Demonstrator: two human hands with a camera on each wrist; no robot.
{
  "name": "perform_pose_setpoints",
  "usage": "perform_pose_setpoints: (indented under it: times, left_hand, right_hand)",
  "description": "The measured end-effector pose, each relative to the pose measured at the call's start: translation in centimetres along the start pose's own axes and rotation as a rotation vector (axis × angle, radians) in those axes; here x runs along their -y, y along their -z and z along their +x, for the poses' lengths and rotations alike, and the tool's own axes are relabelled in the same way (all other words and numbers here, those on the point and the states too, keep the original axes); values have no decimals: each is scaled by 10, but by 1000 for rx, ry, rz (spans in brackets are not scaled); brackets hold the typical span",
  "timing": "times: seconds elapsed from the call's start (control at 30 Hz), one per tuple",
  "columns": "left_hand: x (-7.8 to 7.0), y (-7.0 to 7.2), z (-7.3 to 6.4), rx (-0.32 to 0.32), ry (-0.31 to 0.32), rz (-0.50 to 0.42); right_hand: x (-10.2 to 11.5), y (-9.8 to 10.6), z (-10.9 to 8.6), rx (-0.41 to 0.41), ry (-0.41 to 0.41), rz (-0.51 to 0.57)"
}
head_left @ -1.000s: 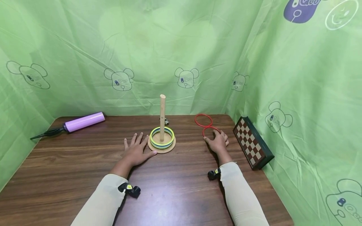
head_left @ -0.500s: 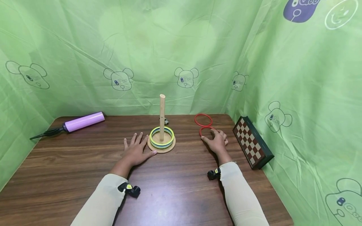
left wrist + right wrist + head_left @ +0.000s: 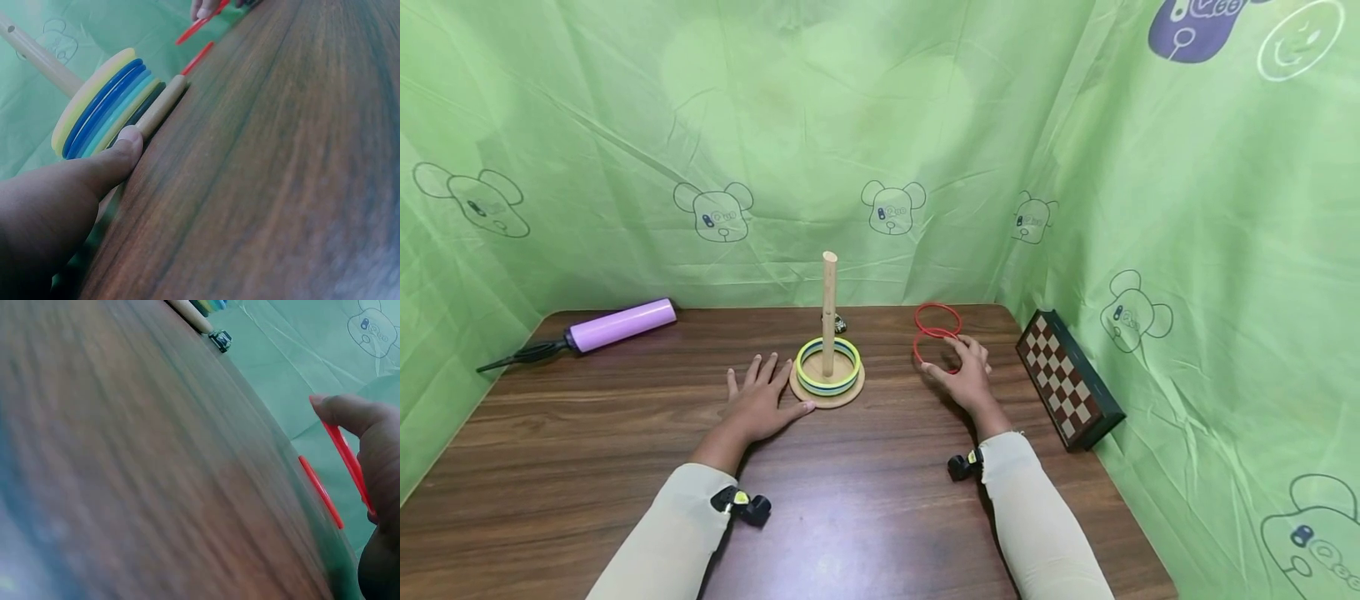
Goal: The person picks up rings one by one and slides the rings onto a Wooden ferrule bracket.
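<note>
In the head view my right hand (image 3: pixel 968 382) pinches a red ring (image 3: pixel 915 347) by its edge, tilted and raised off the table in the right wrist view. A second red ring (image 3: pixel 937 305) lies flat on the table just behind it. My left hand (image 3: pixel 758 410) rests with fingers spread beside a round wooden base (image 3: pixel 827 403), its thumb and index fingertip against the rim. From that base rises an upright wooden post (image 3: pixel 829 308). Stacked around the post are several rings, with a yellow ring (image 3: pixel 806 379) on top and blue, light blue and dark ones below in the left wrist view.
A purple hand pump (image 3: pixel 623 325) with a black nozzle lies at the back left. Along the right edge a checkered board case (image 3: pixel 1063 383) leans on its side. Behind the post sits a small dark shiny item (image 3: pixel 840 324). A green curtain (image 3: pixel 790 150) encloses the table.
My right hand has drawn the near red ring leftward and lifted it, so it now overlaps the far red ring in view. My left hand stays in place.
</note>
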State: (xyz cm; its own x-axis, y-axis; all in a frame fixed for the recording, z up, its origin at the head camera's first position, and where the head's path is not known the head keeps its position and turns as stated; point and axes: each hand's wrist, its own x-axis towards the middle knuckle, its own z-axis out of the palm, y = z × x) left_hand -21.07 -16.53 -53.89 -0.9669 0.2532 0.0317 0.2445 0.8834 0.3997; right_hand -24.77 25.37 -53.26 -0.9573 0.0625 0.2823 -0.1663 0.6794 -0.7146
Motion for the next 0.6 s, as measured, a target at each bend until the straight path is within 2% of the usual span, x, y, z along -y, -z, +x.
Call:
perform_pose_setpoints:
  times: [0.27, 0.6]
  left_hand:
    - [1, -2, 2, 6, 1, 2]
    - [0, 0, 0, 1, 0, 5]
  right_hand:
    - [14, -8, -4, -62, 107, 56]
    - [40, -18, -11, -65, 165, 109]
